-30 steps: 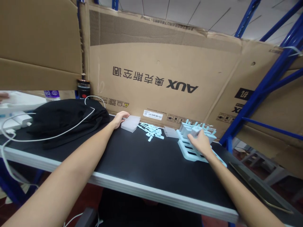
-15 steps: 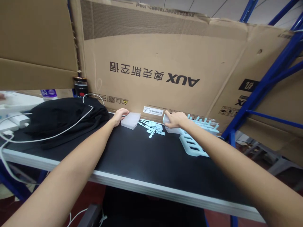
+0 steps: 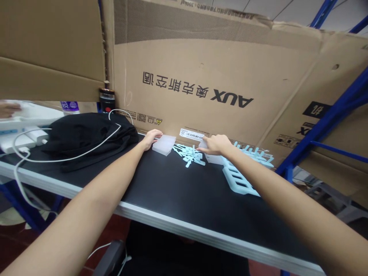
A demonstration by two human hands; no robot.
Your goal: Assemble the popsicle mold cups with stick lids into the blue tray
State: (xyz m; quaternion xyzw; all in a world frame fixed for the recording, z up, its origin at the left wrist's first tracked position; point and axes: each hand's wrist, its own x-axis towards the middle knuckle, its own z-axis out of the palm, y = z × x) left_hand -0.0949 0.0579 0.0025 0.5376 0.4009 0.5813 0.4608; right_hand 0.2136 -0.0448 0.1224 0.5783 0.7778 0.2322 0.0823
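My left hand point(image 3: 151, 139) rests with curled fingers against the left side of a frosted, see-through plastic box point(image 3: 164, 145). My right hand point(image 3: 217, 145) is closed at the fingertips on a clear plastic piece point(image 3: 203, 144), partly hidden by the fingers. Below that hand sits a second frosted plastic box point(image 3: 214, 158). Between the two boxes lies a loose pile of small light-blue plastic pieces point(image 3: 189, 154), close to my right fingertips. A light-blue slotted rack point(image 3: 238, 183) with upright prongs stands right of my right hand, partly covered by my forearm.
A large cardboard sheet point(image 3: 184, 57) walls off the back of the black table point(image 3: 172, 188). At left are a black cloth bundle point(image 3: 86, 138), white cables, chargers point(image 3: 36, 136) and a dark jar point(image 3: 107, 101). Another person's hand point(image 3: 8, 109) shows at far left. Blue metal posts point(image 3: 324, 103) stand right.
The whole view has shifted, so things appear farther right. My right index fingertip has tipped lower, toward the blue pieces. My left hand stays at its box. The other person's hand shows more.
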